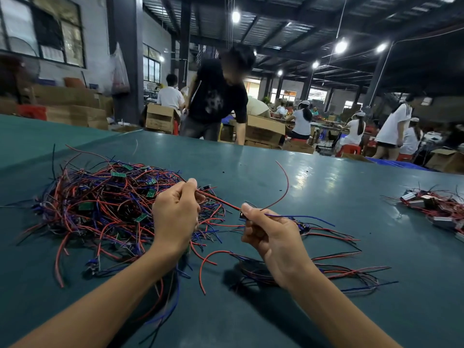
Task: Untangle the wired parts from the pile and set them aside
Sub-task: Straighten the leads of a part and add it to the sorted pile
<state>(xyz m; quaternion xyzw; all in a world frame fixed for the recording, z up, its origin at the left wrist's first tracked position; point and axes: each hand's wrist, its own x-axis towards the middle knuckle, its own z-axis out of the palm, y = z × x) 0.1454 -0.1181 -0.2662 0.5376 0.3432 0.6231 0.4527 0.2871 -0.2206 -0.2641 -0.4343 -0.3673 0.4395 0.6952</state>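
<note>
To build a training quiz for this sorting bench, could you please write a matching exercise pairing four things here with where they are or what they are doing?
Things:
1. pile
2. left hand
3. right hand
4. small bunch

Places or states:
A. pinches a part with a blue wire trailing right
B. lies beneath the right wrist
C. covers the left of the table
D. pinches red wires at the pile's edge

Pairs: 1-C; 2-D; 3-A; 4-B
</note>
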